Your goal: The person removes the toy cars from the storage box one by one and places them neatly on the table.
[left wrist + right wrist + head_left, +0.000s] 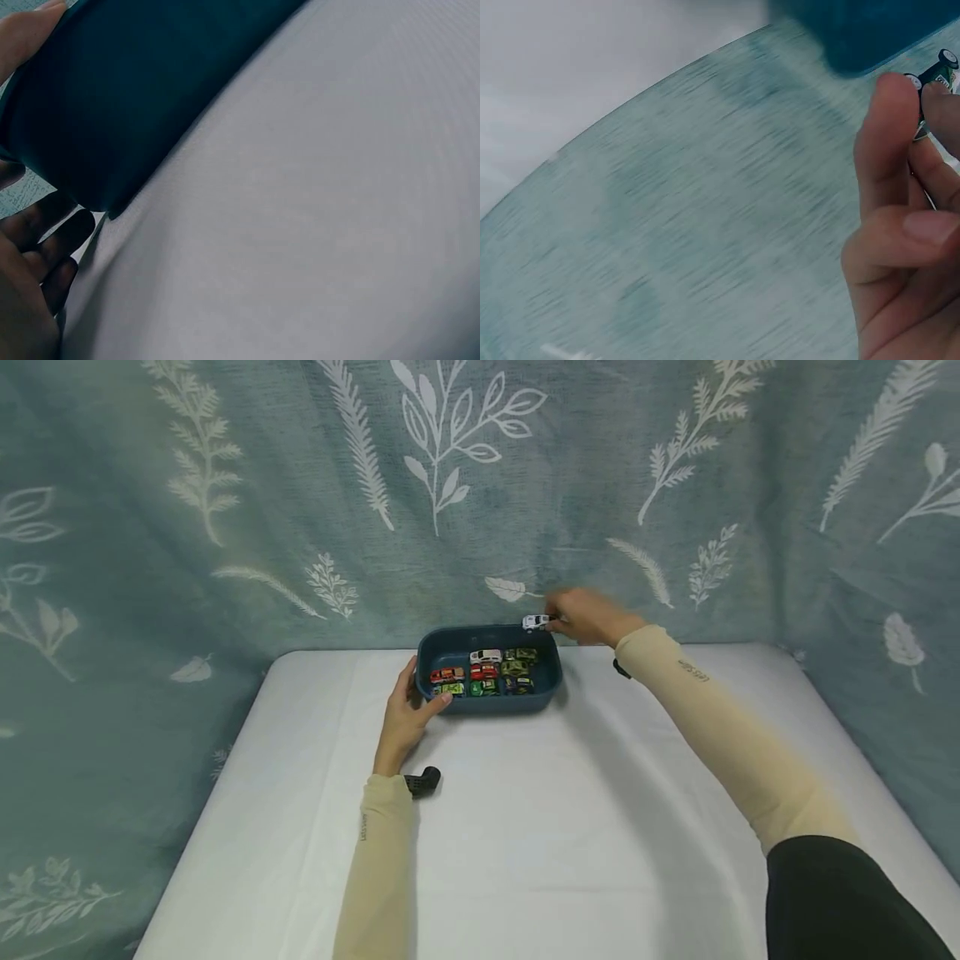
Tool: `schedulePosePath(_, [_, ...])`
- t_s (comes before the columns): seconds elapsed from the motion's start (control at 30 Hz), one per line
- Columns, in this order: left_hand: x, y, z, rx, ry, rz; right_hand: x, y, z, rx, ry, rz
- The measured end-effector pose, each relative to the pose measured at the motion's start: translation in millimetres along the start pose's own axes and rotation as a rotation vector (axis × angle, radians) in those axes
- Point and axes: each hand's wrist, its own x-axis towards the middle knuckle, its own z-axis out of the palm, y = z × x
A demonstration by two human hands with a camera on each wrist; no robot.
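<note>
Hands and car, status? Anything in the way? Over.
Left hand gripping bin. Right hand pinching car near bin's far right corner. Other cars inside bin; nothing seen blocking.

The dark blue box (487,704) looks like smooth plastic with a soft sheen, and the toy cars (484,671) in it look glossy, metal or plastic being hard to tell. The white cloth (525,827) is matt and smooth; the teal curtain (285,468) is matt cloth with a streaky weave, the beige sleeves (377,868) smooth fabric
</note>
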Motion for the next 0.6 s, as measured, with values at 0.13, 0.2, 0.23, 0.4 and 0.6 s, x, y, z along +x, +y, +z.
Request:
schedulePosePath(0.13, [-0.6, -0.5, 1.0, -0.006, 0.001, -0.003, -13.6, 13.5, -1.5, -0.026, 0.004, 0.032])
schedulePosePath(0.2, [-0.5, -1.1, 1.5, -0.009, 0.001, -0.007, -19.0, 20.0, -0.7, -0.042, 0.005, 0.042])
schedulePosePath(0.23, [-0.6, -1.5, 1.8, -0.013, -0.001, -0.009, -21.6, 23.6, 0.5, -0.046, 0.001, 0.047])
schedulePosePath(0.4, [-3.0, -3.2, 3.2, -0.022, -0.01, -0.016, -36.8, 41.0, 10.3, -0.035, -0.013, 0.062])
schedulePosePath(0.6, [-2.3, 0.7, 1.9, -0.061, -0.022, -0.017, -46.8, 60.4, 29.4, -0.025, -0.014, 0.099])
